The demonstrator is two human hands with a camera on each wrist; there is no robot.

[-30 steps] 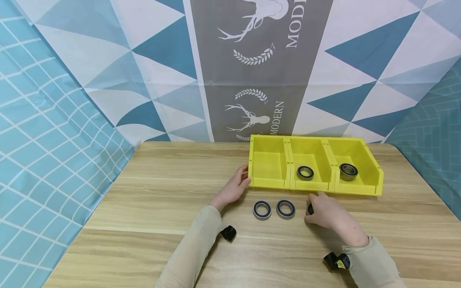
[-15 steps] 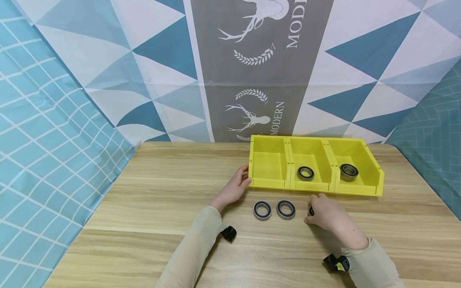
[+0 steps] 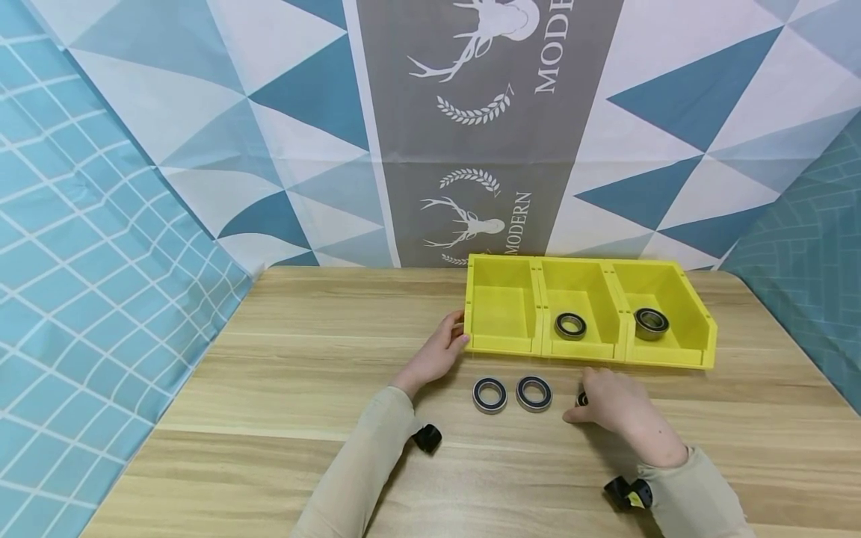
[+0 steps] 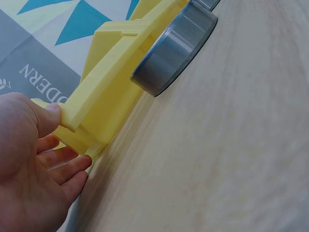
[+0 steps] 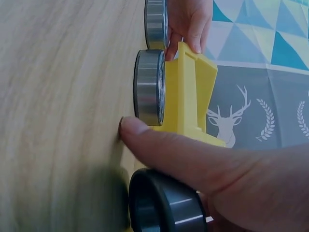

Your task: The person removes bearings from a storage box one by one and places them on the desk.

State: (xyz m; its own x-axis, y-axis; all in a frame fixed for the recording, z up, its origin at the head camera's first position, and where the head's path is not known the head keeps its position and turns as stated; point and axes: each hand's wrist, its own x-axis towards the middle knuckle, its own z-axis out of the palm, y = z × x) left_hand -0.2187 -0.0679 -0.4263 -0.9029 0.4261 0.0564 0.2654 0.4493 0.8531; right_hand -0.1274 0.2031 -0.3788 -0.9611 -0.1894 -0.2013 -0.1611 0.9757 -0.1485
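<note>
My left hand holds the left front corner of a row of yellow bins, thumb on the rim and fingers at the outer wall. In the head view my right hand is around a small ball bearing, mostly hidden under it. The right wrist view shows that bearing below an extended thumb, which looks apart from it; the other fingers are mostly hidden. Left of this hand, two larger bearings lie flat, one nearer and one farther left.
The middle bin holds a ring bearing and the right bin a thicker bearing. The bins stand at the back of the wooden table, close to a patterned backdrop. Each wrist carries a black camera.
My right thumb has spread away from the small bearing, and the right hand has lowered slightly. The left hand stays at the bin. The view has tilted very slightly.
</note>
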